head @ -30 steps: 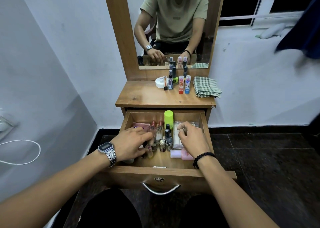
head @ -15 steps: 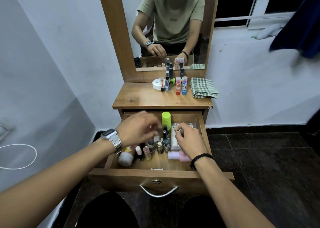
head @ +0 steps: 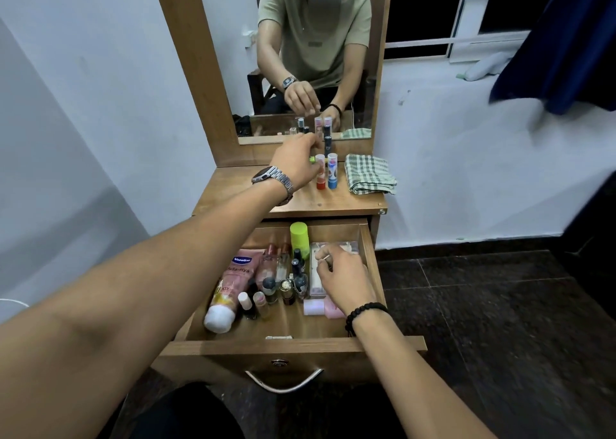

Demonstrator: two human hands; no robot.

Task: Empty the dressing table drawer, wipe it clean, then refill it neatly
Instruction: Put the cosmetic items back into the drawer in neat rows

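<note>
Tabletop [head: 300, 202]: 2 tubes, 1 cloth [head: 369, 178]; 2 hands, drawer [head: 370, 265] full.

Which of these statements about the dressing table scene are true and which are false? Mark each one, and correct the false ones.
1. The wooden drawer is pulled open and has bottles in it. True.
2. The green and white checked cloth lies inside the drawer. False: it lies folded on the wooden tabletop, right of the standing tubes.
3. The left hand reaches over the tabletop. True.
4. The right hand rests on the tabletop. False: it is in the drawer, over the clear plastic box.
5. The pink Vaseline tube stands upright on the tabletop. False: it lies in the drawer's left part.
6. The lime green capped bottle is at the drawer's back. True.
</note>
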